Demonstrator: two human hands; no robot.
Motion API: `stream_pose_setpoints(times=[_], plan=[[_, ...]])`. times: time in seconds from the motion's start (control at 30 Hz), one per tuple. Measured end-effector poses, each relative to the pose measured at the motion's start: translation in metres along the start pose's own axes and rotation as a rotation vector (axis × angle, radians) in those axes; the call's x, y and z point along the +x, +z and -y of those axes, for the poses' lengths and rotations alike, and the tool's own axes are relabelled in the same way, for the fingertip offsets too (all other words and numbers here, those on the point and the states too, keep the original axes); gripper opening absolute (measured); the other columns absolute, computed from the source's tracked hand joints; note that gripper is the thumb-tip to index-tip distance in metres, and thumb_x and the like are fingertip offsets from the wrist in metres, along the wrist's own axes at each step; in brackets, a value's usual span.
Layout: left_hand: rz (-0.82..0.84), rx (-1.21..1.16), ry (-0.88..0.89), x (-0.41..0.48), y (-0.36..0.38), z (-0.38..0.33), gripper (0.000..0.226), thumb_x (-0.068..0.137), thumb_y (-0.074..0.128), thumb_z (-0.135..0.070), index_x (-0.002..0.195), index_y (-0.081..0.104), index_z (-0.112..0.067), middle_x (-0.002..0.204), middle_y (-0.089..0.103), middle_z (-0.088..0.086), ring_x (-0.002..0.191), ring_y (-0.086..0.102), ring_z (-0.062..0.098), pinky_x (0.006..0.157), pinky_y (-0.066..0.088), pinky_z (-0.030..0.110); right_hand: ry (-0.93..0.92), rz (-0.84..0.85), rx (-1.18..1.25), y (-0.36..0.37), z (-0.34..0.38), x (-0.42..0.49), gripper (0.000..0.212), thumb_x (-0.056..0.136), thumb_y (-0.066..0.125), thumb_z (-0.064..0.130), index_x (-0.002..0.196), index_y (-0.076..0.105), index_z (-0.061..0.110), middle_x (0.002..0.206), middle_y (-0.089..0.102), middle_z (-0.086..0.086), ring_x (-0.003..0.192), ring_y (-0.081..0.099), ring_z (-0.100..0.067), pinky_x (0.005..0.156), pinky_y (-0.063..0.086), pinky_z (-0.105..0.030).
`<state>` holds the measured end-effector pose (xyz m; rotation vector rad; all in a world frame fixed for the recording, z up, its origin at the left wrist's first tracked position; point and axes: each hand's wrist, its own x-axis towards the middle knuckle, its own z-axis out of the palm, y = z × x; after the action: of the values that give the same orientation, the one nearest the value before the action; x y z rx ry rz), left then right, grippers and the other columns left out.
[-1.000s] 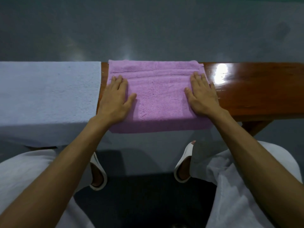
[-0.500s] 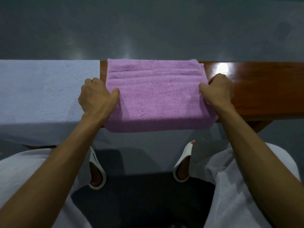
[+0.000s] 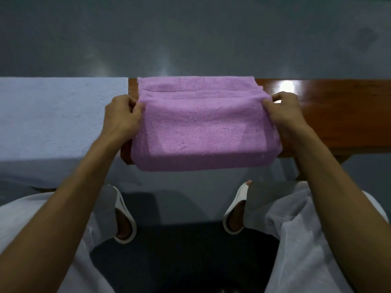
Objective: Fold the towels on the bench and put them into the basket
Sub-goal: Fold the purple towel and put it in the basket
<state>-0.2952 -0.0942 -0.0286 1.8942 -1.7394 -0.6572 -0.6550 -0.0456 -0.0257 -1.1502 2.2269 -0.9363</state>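
Note:
A folded pink towel (image 3: 201, 125) lies across the brown wooden bench (image 3: 338, 115), its near edge hanging over the front. My left hand (image 3: 121, 118) grips the towel's left side, thumb on top and fingers curled under. On the opposite side my right hand (image 3: 282, 114) grips the edge the same way. The sides are raised slightly, so the towel sags in the middle. A pale blue towel (image 3: 61, 115) is spread flat over the bench to the left. No basket is in view.
Bare glossy bench wood extends to the right of the pink towel. Beyond the bench is grey floor (image 3: 190, 34). Below, my knees in white trousers and two white sandals (image 3: 124, 218) stand on a dark mat.
My hands went from lying flat on top of the pink towel to its two side edges, curled round them, and have begun raising the sides off the bench.

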Motion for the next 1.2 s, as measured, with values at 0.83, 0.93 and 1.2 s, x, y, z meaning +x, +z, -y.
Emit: stream_pose_setpoints(times=[0.83,0.93,1.2], plan=[[-0.005,-0.023,0.141,0.001,-0.029,0.004,0.034,0.085,0.084,-0.014,0.118,0.077,-0.014,0.099,0.076,0.006,0.076,0.065,0.005,0.074,0.051,0.018,-0.423,0.014,-0.135,-0.026,-0.009,0.0,0.035,0.089,0.076,0.008,0.124,0.074,0.013,0.108,0.071,0.001,0.094,0.066,-0.011,0.075,0.049,-0.005],[-0.055,0.017,0.192,0.0,-0.031,0.004,0.03,0.088,0.081,-0.017,0.117,0.077,-0.01,0.106,0.077,0.011,0.086,0.068,0.015,0.085,0.054,0.029,-0.447,-0.045,-0.172,-0.027,-0.008,0.001,0.031,0.089,0.077,0.013,0.119,0.076,0.014,0.106,0.075,-0.001,0.09,0.068,-0.01,0.076,0.048,-0.004],[-0.1,0.054,0.128,0.008,-0.04,0.003,0.028,0.092,0.074,-0.044,0.108,0.078,-0.021,0.076,0.074,0.006,0.066,0.071,0.017,0.079,0.06,0.038,-0.457,-0.197,-0.261,-0.037,0.002,0.007,0.028,0.086,0.069,0.039,0.106,0.081,0.025,0.09,0.078,-0.001,0.076,0.068,-0.013,0.07,0.055,-0.028]])
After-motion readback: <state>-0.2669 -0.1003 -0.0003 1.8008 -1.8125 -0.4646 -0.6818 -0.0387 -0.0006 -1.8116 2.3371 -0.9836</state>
